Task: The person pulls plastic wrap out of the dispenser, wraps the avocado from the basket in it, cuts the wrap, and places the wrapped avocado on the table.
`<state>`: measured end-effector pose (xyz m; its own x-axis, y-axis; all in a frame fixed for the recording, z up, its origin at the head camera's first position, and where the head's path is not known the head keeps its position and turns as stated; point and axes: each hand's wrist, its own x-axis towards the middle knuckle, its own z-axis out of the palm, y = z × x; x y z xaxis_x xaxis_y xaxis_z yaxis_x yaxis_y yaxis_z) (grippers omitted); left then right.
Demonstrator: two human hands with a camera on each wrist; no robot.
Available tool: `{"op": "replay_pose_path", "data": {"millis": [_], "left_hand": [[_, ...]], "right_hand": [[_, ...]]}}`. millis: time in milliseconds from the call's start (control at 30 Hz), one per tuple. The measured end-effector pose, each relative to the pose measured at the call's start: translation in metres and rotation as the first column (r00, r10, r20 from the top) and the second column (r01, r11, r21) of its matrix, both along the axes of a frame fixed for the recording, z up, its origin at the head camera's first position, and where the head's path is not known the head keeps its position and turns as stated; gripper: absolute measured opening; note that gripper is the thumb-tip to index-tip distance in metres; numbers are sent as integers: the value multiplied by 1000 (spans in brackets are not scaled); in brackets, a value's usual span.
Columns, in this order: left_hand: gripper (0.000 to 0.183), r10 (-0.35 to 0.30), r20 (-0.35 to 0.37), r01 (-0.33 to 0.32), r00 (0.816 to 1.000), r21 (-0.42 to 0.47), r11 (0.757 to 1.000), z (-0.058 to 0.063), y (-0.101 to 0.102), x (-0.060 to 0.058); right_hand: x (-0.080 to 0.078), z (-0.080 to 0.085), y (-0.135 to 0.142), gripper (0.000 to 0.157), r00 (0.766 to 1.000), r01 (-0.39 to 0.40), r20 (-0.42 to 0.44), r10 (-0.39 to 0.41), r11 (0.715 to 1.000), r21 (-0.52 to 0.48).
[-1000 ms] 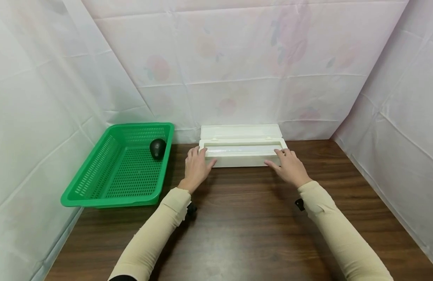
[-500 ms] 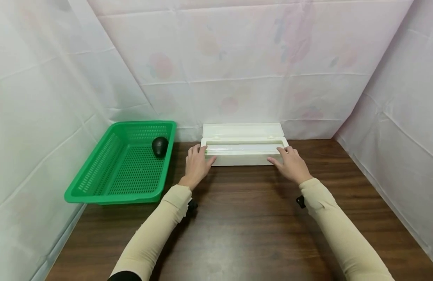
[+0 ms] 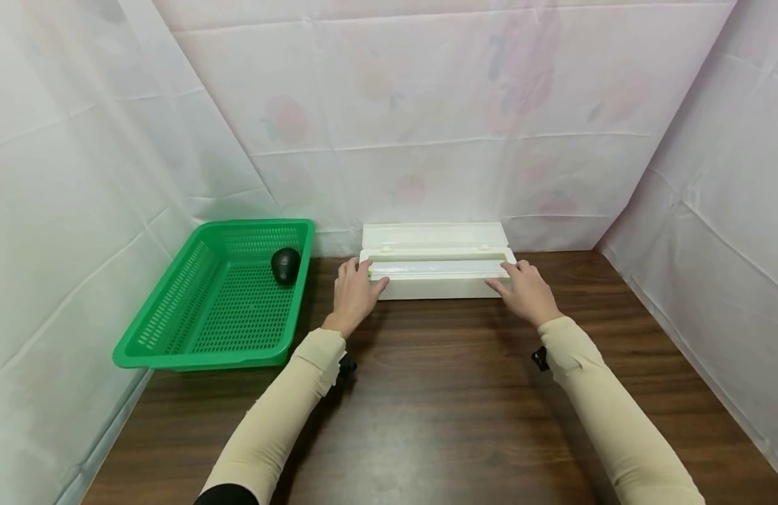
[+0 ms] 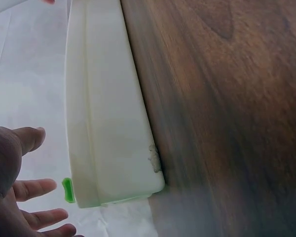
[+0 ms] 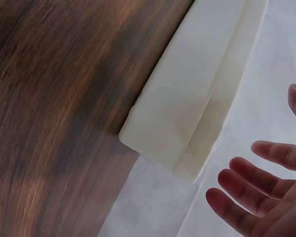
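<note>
A long white plastic wrap dispenser box (image 3: pixel 436 288) stands at the back of the table, its lid (image 3: pixel 434 234) raised against the cloth. A pale, shiny roll (image 3: pixel 436 268) lies inside it. My left hand (image 3: pixel 353 294) is over the box's left end, thumb spread from the fingers. Beside those fingers, the left wrist view shows a small green tab (image 4: pixel 68 190) on the box edge. At the right end hovers my right hand (image 3: pixel 526 291), its fingers spread and loosely bent. Both wrist views show a gap between the fingers and the box.
A green perforated basket (image 3: pixel 287 330) stands left of the box on the dark wooden table (image 3: pixel 439 400). One dark, avocado-like thing (image 3: pixel 285 266) lies in its right back corner. White patterned cloth (image 3: pixel 426 112) hangs behind the box and along both sides.
My right hand has shifted slightly to the right along the box end. The left hand stays at the left end. The box and basket keep their places.
</note>
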<state>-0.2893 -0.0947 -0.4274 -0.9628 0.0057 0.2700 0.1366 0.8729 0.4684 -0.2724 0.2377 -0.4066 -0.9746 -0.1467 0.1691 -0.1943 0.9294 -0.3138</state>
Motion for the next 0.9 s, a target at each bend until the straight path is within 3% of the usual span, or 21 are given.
{"op": "replay_pose_path", "data": {"millis": [533, 900], "left_hand": [[54, 1, 47, -3, 999, 46, 999, -1, 4, -7], [54, 21, 78, -23, 997, 26, 999, -2, -1, -12]], "right_hand": [[-12, -2, 11, 60, 1000, 17, -10, -17, 1000, -17], [-25, -14, 15, 47, 995, 31, -93, -34, 999, -37]]}}
